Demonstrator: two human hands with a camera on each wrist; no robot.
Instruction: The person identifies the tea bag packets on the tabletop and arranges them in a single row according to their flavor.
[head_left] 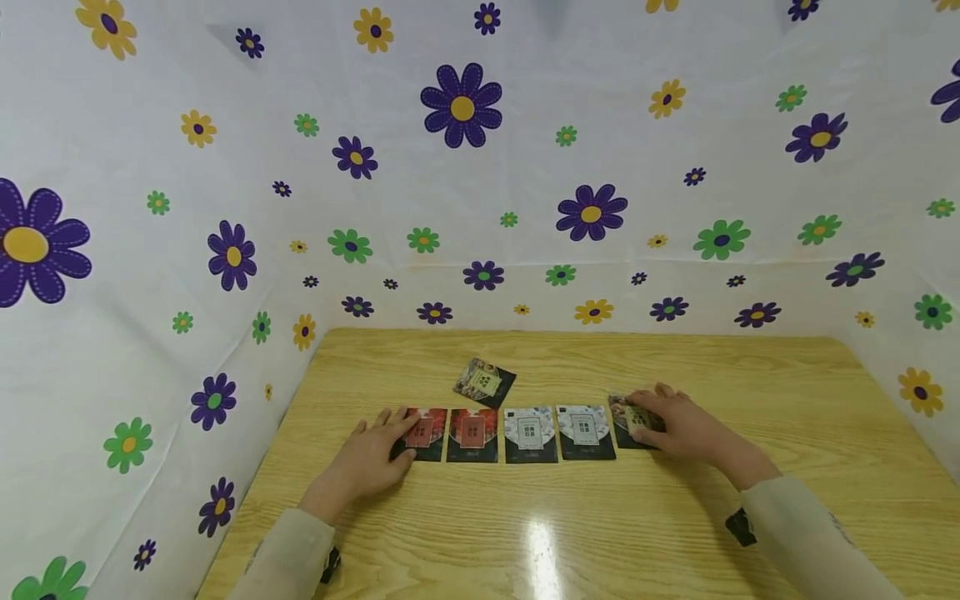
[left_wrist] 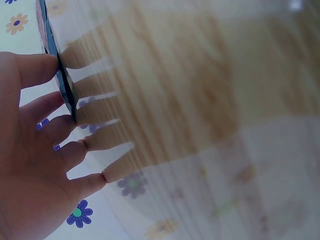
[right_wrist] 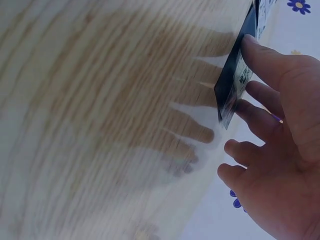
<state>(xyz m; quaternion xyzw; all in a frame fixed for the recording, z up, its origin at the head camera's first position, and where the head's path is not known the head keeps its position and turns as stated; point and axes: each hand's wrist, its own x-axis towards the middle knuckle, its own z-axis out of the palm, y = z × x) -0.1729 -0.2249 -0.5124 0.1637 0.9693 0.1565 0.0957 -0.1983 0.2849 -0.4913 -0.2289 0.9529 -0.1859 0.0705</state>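
Observation:
A row of flat square packets lies on the wooden table in the head view. At its left end is a red-and-black packet (head_left: 426, 435), partly under my left hand (head_left: 371, 457). The left fingers are spread; thumb and forefinger touch this packet's edges. A second red packet (head_left: 473, 433) comes beside it, then a white-and-black packet (head_left: 531, 433) and another white packet (head_left: 586, 432). My right hand (head_left: 686, 427) rests on a dark patterned packet (head_left: 621, 410) at the right end, thumb on the near side and fingers on the far side, partly hiding it.
Another dark patterned packet (head_left: 484, 382) lies tilted behind the row, its corner close to the second red packet. The table (head_left: 480, 525) is glossy and reflects light. A white flowered cloth (head_left: 525, 167) encloses the back and sides.

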